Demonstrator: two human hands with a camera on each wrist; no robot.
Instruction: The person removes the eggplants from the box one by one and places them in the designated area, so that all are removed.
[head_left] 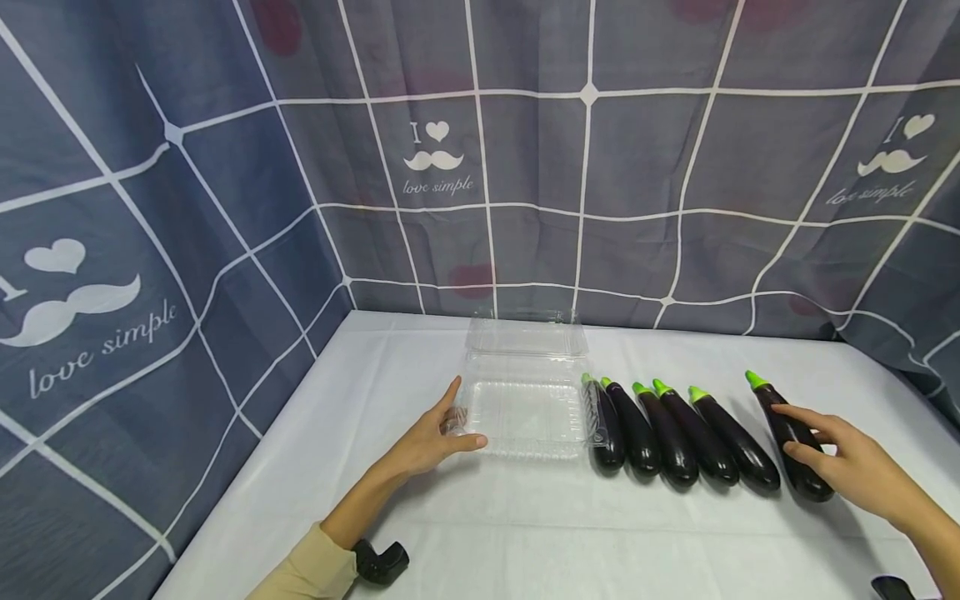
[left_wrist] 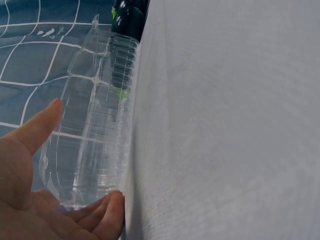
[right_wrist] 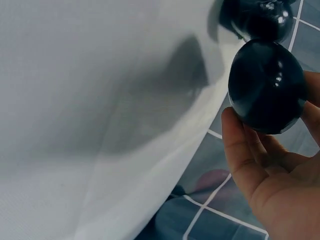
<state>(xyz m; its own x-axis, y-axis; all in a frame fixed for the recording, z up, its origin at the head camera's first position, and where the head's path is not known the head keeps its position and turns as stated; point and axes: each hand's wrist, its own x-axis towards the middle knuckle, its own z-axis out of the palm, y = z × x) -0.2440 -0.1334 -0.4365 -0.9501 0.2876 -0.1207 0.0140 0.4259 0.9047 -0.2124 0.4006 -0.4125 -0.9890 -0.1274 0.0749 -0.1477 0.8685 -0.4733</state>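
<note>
A clear plastic clamshell box [head_left: 525,408] lies on the white table with its lid raised at the back. Beside its left wall is my left hand [head_left: 431,433], thumb and fingers spread apart and straight, fingers touching the box's side; the left wrist view shows this hand [left_wrist: 55,185] at the box's end [left_wrist: 95,135]. At the right, my right hand [head_left: 847,458] grips a dark purple eggplant [head_left: 787,429] with a green stem end. The right wrist view shows the held eggplant's rounded end [right_wrist: 267,87] between thumb and fingers [right_wrist: 240,150].
Several more eggplants [head_left: 675,433] lie side by side between the box and the held one; the leftmost is partly behind the box's right wall. A grey checked curtain [head_left: 525,167] hangs behind the white-covered table [head_left: 570,542] and along its left.
</note>
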